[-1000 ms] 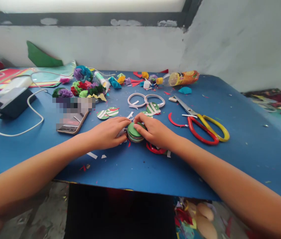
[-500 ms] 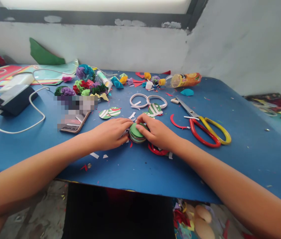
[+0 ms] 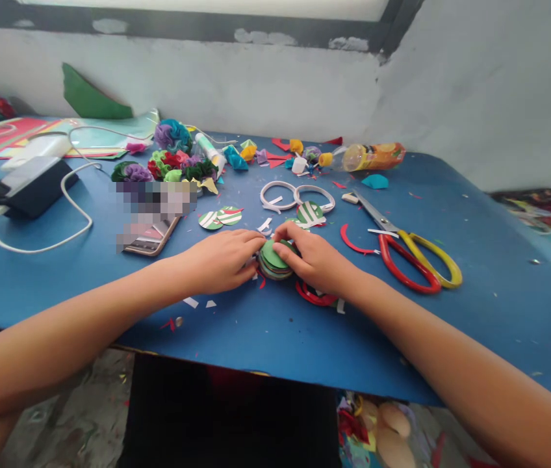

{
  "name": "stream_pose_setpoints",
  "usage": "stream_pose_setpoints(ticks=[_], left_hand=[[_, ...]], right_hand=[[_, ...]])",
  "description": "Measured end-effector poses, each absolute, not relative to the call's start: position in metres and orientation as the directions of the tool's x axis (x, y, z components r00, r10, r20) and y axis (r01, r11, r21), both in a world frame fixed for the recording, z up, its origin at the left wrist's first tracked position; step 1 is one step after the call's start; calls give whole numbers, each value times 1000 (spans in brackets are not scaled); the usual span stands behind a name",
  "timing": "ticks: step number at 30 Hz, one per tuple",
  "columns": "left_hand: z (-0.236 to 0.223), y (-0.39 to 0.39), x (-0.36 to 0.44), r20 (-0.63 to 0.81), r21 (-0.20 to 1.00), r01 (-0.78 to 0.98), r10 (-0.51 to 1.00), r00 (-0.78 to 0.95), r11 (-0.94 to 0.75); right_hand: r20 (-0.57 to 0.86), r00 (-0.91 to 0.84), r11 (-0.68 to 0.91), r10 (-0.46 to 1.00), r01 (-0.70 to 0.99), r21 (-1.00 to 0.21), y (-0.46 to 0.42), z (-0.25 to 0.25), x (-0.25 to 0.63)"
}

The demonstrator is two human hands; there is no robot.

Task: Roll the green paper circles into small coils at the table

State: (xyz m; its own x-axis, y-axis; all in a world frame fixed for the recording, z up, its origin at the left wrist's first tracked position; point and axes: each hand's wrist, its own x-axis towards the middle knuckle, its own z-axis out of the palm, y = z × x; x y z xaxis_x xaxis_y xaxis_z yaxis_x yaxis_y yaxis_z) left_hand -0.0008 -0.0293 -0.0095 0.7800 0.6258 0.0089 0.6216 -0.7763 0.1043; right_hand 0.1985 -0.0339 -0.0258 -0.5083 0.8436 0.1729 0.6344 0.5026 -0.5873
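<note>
A small stack of round green paper discs [image 3: 273,260] lies on the blue table [image 3: 475,312] between my two hands. My left hand [image 3: 221,260] is curled against the stack's left edge, fingertips pinching it. From the right, my right hand [image 3: 312,259] closes over the stack, thumb and fingers on its top and rim. Under my right wrist lies a red paper ring [image 3: 314,298]. Behind the stack sit green-and-white striped discs [image 3: 220,218] and another striped disc [image 3: 310,212].
Red-and-yellow scissors [image 3: 409,257] lie to the right. Two white paper rings [image 3: 296,195], a phone [image 3: 149,237], a power bank with a white cable [image 3: 26,188], crepe-paper flowers [image 3: 175,162], a glue tube [image 3: 210,153] and an orange bottle [image 3: 370,156] sit farther back. Paper scraps are scattered around.
Both hands stay pinched on the green disc stack, with only slight finger shifts. The view has drifted a little, moving everything slightly right and down.
</note>
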Motion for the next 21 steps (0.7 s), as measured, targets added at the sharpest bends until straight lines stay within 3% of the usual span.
stream_pose_setpoints(ticks=[21], left_hand=[[-8, -34, 0, -29, 122, 644, 646, 762, -755]], right_hand=[[186, -430, 448, 883, 659, -603, -39, -31, 192]])
